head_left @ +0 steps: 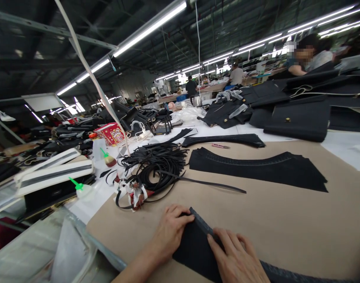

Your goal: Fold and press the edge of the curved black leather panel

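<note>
Room: workshop hall with long strip lights; other people work at far surfaces around 12 to 2 o'clock.
Surface (286,220): brown paper covering, black cut panels (256,167) at 1 o'clock, coiled black straps (156,169) at 11 o'clock, glue bottle (82,190) at 9 o'clock.
Piece: black leather panel (194,247) at 6 o'clock, lying flat under both hands.
Handling: looks light, limp yet firm-edged; best pinched along its upper edge.
Left hand (171,232): palm down, fingers curled over the panel's top corner, pressing rather than clenched.
Right hand (236,259): flat, fingers spread on the panel's edge, grasping nothing.
</note>
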{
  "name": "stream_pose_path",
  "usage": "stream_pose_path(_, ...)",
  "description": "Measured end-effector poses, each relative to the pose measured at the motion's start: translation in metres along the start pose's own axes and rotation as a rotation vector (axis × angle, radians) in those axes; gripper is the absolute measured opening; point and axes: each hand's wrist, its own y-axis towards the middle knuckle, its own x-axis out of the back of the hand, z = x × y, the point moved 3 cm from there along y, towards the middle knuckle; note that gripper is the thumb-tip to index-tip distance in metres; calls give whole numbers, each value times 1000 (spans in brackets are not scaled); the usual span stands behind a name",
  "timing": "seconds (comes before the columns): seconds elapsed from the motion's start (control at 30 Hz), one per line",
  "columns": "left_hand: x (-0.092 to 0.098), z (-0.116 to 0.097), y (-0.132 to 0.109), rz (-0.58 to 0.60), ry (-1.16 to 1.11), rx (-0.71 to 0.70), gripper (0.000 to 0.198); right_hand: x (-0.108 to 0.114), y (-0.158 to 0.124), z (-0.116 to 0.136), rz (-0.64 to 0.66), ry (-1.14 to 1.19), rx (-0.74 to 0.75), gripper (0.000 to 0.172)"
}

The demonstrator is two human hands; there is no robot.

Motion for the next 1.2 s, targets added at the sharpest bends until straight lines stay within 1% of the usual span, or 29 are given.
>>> stream_pose_path(0.1,9,2,6,-48,-158,126,26,1,6,1,65,76,-62,32)
stream_pose_path(0.17,11,1,12,-15,-159,150,30,1,11,2,122,112,-95,33)
stream_pose_path(0.3,12,-2,26,121,-86,78,46,-6,21,1,181,144,-184,35)
stream_pose_path(0.37,12,-4,34,177,-67,35,46,-10,28,1,219,132,-267,36)
stream_pose_path(0.47,12,-5,44,255,-37,-22,33,-11,41,1,309,126,-387,36)
stream_pose_path(0.57,13,-7,52,309,-15,-60,19,-8,52,2,398,201,-449,23)
stream_pose_path(0.63,13,-8,55,329,-4,-73,16,-7,56,2,416,242,-467,17)
stream_pose_path(0.73,14,-9,56,336,8,-89,19,-8,55,1,383,283,-470,18)
stream_pose_path(0.93,12,-5,48,288,30,-133,22,-16,42,4,297,378,-406,25)
stream_pose_path(1.03,10,0,41,267,51,-185,22,-17,37,8,280,358,-347,32)
stream_pose_path(1.2,10,3,32,236,177,-313,32,-19,32,13,295,281,-256,40)
